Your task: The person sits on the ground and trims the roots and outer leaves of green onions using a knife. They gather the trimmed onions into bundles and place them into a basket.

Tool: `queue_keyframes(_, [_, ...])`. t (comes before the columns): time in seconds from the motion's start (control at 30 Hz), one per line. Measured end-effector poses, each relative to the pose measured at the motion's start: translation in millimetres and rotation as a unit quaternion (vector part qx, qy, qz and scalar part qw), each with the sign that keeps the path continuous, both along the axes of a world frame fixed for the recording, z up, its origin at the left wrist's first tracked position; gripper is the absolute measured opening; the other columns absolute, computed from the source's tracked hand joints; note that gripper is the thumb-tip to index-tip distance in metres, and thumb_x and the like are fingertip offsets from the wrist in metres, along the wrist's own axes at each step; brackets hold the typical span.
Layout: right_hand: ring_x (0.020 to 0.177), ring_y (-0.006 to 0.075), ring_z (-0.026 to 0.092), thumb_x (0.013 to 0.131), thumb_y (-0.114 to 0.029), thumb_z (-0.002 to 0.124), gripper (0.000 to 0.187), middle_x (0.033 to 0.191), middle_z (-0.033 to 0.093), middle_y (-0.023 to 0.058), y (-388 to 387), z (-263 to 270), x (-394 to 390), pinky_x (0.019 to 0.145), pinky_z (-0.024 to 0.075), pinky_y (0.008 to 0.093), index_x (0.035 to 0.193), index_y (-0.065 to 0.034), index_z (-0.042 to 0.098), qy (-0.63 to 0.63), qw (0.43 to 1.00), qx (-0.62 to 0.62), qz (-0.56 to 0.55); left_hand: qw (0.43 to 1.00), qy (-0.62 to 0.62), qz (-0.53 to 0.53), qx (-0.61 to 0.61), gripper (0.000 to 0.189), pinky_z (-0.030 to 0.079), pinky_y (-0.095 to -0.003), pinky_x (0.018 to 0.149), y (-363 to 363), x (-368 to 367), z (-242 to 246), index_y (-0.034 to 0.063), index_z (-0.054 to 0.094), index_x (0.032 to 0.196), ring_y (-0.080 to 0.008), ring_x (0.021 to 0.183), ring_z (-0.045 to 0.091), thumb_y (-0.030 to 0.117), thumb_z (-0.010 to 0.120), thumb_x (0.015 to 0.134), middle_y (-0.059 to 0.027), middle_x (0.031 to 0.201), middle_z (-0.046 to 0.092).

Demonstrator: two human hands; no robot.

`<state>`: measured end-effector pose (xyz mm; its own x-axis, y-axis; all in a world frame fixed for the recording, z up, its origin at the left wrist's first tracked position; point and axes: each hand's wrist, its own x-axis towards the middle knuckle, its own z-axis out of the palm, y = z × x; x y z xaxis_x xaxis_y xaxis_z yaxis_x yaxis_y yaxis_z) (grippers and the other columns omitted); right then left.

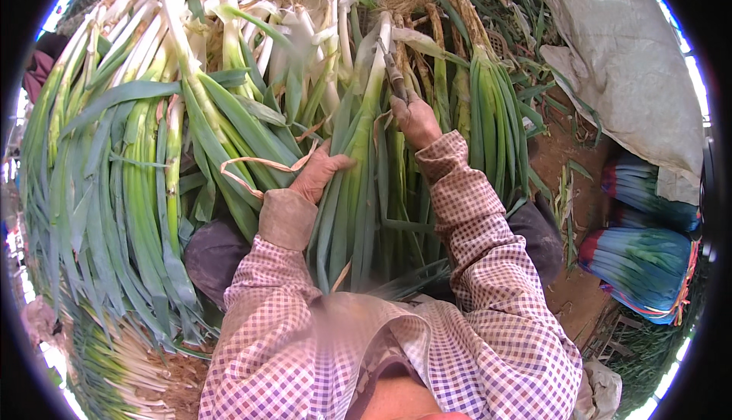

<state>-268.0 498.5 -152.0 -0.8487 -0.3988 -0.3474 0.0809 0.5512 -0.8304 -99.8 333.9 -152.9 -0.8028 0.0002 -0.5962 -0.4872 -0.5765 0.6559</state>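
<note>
My left hand [323, 171] grips the green leaves of a leek [360, 134], thumb laid across the front of them. The leek stands nearly upright before my chest, its white stem and roots pointing away from me. My right hand [420, 120] is closed around the dark handle of a slim knife-like tool [393, 71]. The tool's narrow tip lies against or just beside the leek's white stem; contact is hard to tell. A dry tan leaf strip [269, 160] curls beside my left hand.
A large heap of leeks [131, 134] spreads to the left. Another leek bunch [494, 111] with brown stems leans at right. Blue-wrapped bundles [643, 265] lie on the far right, below a pale sheet [629, 60]. Leaf scraps litter the brown ground [572, 154]. More stalks [126, 368] lie lower left.
</note>
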Motion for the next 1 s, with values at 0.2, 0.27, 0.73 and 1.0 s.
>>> queue_keyframes(0.2, [0.113,0.0431,0.055,0.092,-0.039,0.048,0.056,0.118,0.059,0.0297,-2,6,-18,0.096,0.0425,0.0428,0.13,0.0027,0.048,0.065,0.998,-0.001,-0.025,0.996,0.074,0.013,-0.045,0.06,0.057,-0.0347,0.076,1,7,12,0.0035,0.044,0.135,-0.0223,0.09,0.064,0.003,0.065,0.078,-0.0112,0.111,0.061])
queue_keyframes(0.27, [0.108,0.0431,0.058,0.093,-0.039,0.048,0.055,0.113,0.061,0.0286,9,12,1,0.093,0.0445,0.0428,0.129,0.0023,0.05,0.071,0.997,0.013,-0.029,0.994,0.09,0.035,-0.052,0.06,0.056,-0.032,0.075,-1,14,18,0.0024,0.045,0.134,-0.0207,0.089,0.063,0.003,0.065,0.078,-0.0107,0.111,0.061])
queue_keyframes(0.73, [0.103,0.0396,0.059,0.092,-0.029,0.05,0.045,0.107,0.061,0.0273,125,23,156,0.089,0.0451,0.0404,0.124,0.0025,0.051,-0.013,0.997,0.027,0.071,0.226,0.298,-0.442,-0.816,0.033,0.041,-0.0437,0.102,38,-9,20,0.0093,0.063,0.115,-0.0283,0.117,0.056,0.009,0.052,0.083,-0.0165,0.107,0.063])
queue_keyframes(1.0, [0.1,0.0452,0.059,0.089,-0.037,0.049,0.05,0.103,0.062,0.0309,45,-12,38,0.085,0.0464,0.0452,0.111,0.0062,0.057,0.032,0.998,0.004,0.059,0.593,0.081,-0.483,-0.639,0.029,0.05,-0.0454,0.088,73,-47,-27,0.0031,0.069,0.1,-0.0346,0.1,0.065,0.026,0.059,0.085,-0.0185,0.095,0.069])
